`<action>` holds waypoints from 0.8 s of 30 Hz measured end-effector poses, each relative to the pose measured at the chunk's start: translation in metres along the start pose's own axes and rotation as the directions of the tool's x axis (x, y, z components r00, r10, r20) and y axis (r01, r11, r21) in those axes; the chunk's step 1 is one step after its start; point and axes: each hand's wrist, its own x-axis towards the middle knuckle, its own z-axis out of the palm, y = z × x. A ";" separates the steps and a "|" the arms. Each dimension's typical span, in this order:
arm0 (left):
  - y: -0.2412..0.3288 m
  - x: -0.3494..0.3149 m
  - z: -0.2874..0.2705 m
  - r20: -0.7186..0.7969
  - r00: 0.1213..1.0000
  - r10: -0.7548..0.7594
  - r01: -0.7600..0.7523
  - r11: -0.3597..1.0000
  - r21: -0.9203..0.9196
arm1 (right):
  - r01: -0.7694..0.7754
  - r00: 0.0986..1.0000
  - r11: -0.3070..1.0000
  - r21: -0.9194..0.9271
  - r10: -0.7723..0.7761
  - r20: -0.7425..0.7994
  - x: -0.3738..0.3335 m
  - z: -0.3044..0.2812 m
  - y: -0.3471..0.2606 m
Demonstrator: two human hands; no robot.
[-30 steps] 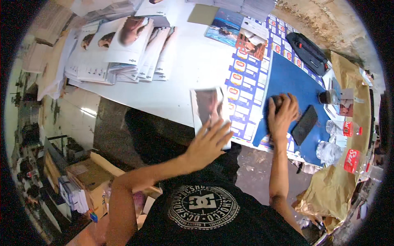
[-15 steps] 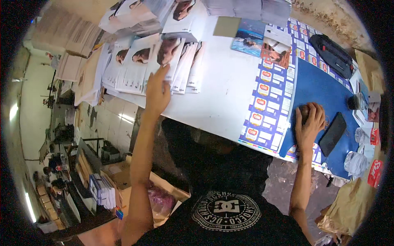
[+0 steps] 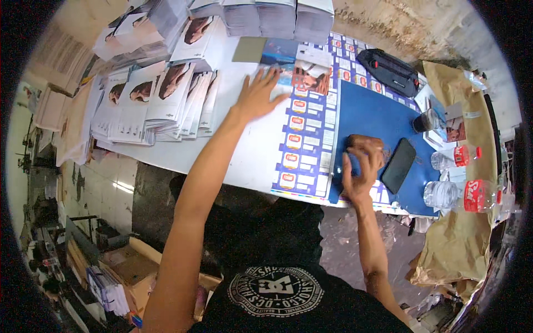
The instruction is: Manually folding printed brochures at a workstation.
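— White bench is carrying fanned leaflet stacks. Hands?
— Left hand is reaching, fingers spread, holding nothing, toward a printed sheet; right hand is pressing flat on the blue sheet. Many leaflets are lying unsorted.

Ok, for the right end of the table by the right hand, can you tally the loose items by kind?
Black phone: 1
Clear plastic bottles with red labels: 2
Black pouch: 1
Dark cup: 1
Brown block under the right hand: 1
Total: 6
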 end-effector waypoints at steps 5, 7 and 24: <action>0.066 -0.134 -0.020 0.082 0.995 -0.063 0.065 0.997 -0.029 | -0.121 0.980 0.989 0.086 0.106 0.166 -0.014 -0.016 -0.033; 0.096 -0.206 -0.042 0.127 0.981 -0.145 0.151 0.987 -0.046 | -0.158 0.940 0.980 0.120 0.112 0.323 -0.004 -0.008 -0.046; 0.105 -0.246 -0.151 -0.157 0.793 -0.589 0.244 0.543 -0.804 | -0.715 0.689 -0.027 0.699 0.144 0.710 0.009 0.034 -0.058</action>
